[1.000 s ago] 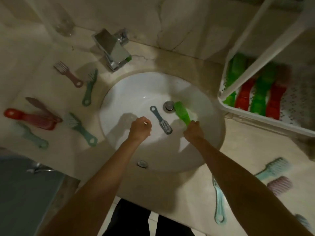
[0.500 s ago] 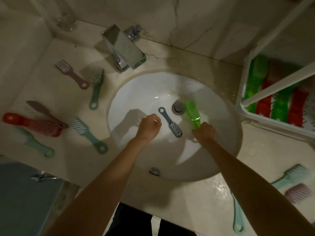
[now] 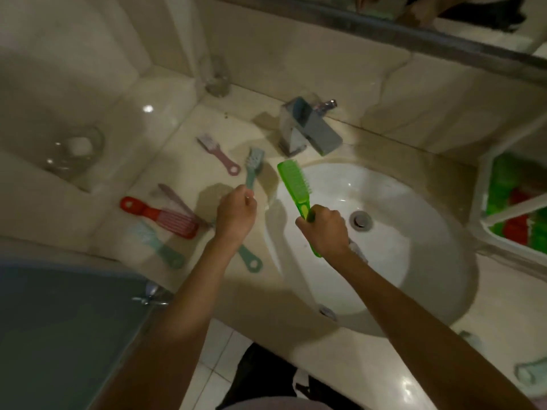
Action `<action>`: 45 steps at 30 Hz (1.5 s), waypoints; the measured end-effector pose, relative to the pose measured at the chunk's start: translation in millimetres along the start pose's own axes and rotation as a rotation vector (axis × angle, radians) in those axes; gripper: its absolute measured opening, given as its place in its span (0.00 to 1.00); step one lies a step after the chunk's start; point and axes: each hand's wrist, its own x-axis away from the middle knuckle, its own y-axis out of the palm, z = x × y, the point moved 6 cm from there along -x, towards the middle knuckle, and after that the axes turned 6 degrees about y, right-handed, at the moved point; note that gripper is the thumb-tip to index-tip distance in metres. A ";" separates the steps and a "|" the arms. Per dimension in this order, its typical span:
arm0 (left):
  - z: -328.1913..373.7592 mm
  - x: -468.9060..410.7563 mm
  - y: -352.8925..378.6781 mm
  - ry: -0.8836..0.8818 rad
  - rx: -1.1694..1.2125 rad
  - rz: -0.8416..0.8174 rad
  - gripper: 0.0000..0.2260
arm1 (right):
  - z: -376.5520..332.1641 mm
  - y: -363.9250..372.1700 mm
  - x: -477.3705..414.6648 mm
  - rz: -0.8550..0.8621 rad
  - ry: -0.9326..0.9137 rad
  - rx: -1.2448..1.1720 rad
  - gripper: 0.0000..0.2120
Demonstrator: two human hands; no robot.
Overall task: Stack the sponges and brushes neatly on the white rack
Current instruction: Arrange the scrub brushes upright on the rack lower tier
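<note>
Right hand [image 3: 325, 229] grips one green brush [image 3: 293, 179]; left hand [image 3: 236, 214] (seemingly) one teal brush [image 3: 254, 163].

A green brush [image 3: 294, 184] is being gripped by its handle in the right hand [image 3: 324, 229], with its head being held up over the left rim of the sink [image 3: 414, 261]. A teal brush [image 3: 254, 168] is being pinched at its handle end by the left hand [image 3: 235, 216]. A red brush [image 3: 165, 216] and a pink brush [image 3: 217, 153] are being seen lying toward the left edge of the countertop [image 3: 183, 128]. Racked brushes [image 3: 501, 184] are being held in the white rack [image 3: 478, 202] at the right edge.
</note>
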 end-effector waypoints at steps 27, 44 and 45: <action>-91.8 -41.4 -80.9 0.202 -0.811 -0.238 0.22 | -90.8 57.2 2.8 -0.163 -0.119 0.161 0.12; 117.3 46.0 55.5 0.238 -0.090 -0.287 0.31 | 92.9 -94.0 48.3 0.296 0.097 -0.042 0.13; 134.2 58.0 74.8 0.263 -0.061 -0.326 0.29 | 113.0 -104.3 55.6 0.331 0.131 -0.061 0.12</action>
